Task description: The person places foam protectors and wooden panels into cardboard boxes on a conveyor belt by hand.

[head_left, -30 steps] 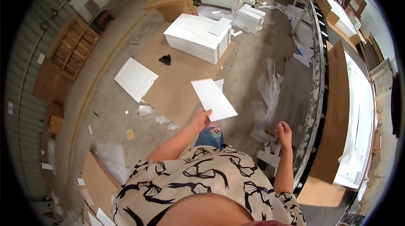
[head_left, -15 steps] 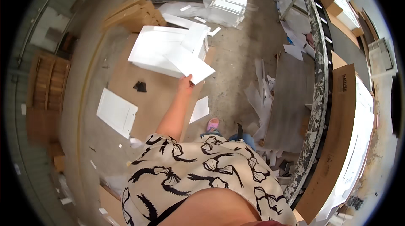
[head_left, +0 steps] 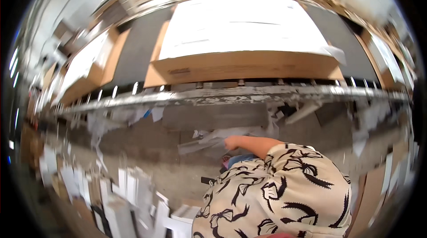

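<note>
My right hand (head_left: pixel 231 143) hangs low in front of my body, below the painted conveyor rail (head_left: pixel 240 96). Its fingers are smeared by motion, and I make out nothing held in it. My left hand is out of view. Ahead, an open cardboard carton (head_left: pixel 249 64) lies on the conveyor. A large white sheet or panel (head_left: pixel 244 27) covers its top, with a few dark slits across it. Neither hand touches the carton.
More cartons with white contents stand on the conveyor, a left carton (head_left: pixel 86 67) and a right carton (head_left: pixel 386 60). Crumpled clear wrap (head_left: pixel 213 140) lies on the floor beneath. Upright white pieces (head_left: pixel 118 216) crowd the lower left.
My view has swung right, from the white panels on the floor to the conveyor. My left hand, which gripped a white panel, has left the view; my right hand has come in.
</note>
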Tool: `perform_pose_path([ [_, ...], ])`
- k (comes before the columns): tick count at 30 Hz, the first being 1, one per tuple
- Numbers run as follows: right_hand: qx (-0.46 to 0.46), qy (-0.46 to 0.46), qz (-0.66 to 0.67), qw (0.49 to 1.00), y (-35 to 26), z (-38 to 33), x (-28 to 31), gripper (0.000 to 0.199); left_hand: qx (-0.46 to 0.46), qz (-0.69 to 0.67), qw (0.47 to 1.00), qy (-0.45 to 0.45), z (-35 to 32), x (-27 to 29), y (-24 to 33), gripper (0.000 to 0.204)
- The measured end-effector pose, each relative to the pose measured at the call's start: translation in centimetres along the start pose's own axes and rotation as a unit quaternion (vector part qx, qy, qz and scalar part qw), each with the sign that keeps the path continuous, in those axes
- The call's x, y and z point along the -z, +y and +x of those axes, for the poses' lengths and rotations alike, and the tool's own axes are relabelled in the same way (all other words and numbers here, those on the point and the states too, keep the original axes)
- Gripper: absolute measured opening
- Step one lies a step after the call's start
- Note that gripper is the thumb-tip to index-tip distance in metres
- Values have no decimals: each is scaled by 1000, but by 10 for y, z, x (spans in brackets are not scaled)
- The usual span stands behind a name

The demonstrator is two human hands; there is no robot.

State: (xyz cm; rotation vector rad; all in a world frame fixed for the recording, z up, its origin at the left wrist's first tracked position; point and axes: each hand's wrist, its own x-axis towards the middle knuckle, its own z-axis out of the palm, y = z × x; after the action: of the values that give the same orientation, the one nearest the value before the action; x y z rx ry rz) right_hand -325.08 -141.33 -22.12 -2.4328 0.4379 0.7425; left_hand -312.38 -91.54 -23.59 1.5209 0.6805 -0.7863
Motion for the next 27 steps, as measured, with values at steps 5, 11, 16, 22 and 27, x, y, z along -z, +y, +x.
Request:
perform_pose_path([
  [5,-61,114,87,988,-41,-28,39,28,-30,197,978,-60,67,-40,123,41],
  [11,-407,389,322,761,-17,-140,-28,31,-85,330,931,-127,155,-65,246,35],
  [16,-720,298,288,556,-67,-261,-261,33,-185,288,906,-251,193,-128,336,30],
  [22,-633,1,340,695,-210,-212,-346,28,-207,294,799,-482,152,-151,295,4],
  [27,-495,21,242,834,-229,-84,-299,23,-148,449,747,-468,124,-99,237,10],
])
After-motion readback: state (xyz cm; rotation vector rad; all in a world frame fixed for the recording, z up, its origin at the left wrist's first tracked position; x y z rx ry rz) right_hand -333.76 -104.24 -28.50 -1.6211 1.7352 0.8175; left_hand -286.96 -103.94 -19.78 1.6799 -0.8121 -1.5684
